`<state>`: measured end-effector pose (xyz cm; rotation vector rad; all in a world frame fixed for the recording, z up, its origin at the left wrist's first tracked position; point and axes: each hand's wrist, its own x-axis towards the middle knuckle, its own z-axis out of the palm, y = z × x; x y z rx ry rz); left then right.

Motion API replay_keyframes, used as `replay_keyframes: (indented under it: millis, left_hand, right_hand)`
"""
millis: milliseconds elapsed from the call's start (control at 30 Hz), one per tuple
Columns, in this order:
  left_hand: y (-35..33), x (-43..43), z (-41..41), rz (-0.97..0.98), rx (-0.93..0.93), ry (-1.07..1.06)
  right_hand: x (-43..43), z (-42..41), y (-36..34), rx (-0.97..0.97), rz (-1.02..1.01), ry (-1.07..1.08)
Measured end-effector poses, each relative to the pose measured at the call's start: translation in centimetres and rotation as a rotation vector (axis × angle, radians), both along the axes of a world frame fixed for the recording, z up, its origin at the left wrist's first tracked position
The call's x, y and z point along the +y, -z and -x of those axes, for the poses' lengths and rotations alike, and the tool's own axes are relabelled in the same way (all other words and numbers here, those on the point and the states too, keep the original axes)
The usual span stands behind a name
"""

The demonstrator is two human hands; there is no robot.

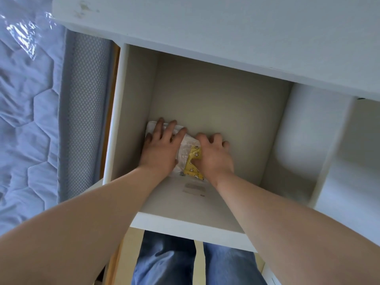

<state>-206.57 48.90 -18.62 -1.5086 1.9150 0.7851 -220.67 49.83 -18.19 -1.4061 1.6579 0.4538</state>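
While I watch from the head camera, both bare forearms reach down into an open white drawer (115, 124), and the task's thing lies on its floor: a soft white packet (185, 149) with a yellow star-printed part, left of the middle and near the drawer's left wall. My left hand (161, 149) lies flat on top of the packet, fingers straight and spread, pressing rather than grasping. My right hand (214, 155) sits at the packet's right edge with its fingers curled over that edge and the thumb on the yellow part, so it grips the packet. Most of the packet is hidden under the two hands.

Around it, the drawer floor carries only a small grey label (194, 189), just in front of the packet, between my wrists. The cabinet top (226, 38) overhangs the drawer's rear, so I cannot see how far back the drawer runs. The left wall stands close to my left hand; the right wall is well apart from my right hand. A quilted mattress (24, 112), part of it under shiny plastic film (20, 31), runs beside the cabinet on the left, with a strip of wooden frame (109, 128) between them. Below the drawer's front wall I see blue jeans (164, 262).
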Motion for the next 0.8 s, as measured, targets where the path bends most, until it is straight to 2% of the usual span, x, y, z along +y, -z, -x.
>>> replay_keyframes:
  millis: [233, 333, 600, 800]
  left_hand:
    - [-2.1, -0.2, -0.3, -0.069, -0.019, 0.031]
    - [-4.4, -0.6, -0.7, -0.098, 0.010, -0.036]
    - [-14.3, -1.4, -1.4, 0.088, 0.126, -0.105]
    - [-22.9, -0.3, -1.1, 0.129, 0.154, -0.373]
  right_hand:
    - [0.1, -0.2, -1.8, 0.071, -0.013, 0.113]
    - [0.1, 0.0, -4.0, 0.078, -0.012, 0.176]
    - [0.4, -1.0, -13.8, 0.038, 0.094, 0.318]
    - [0.9, -0.9, -22.0, -0.096, 0.225, 0.390]
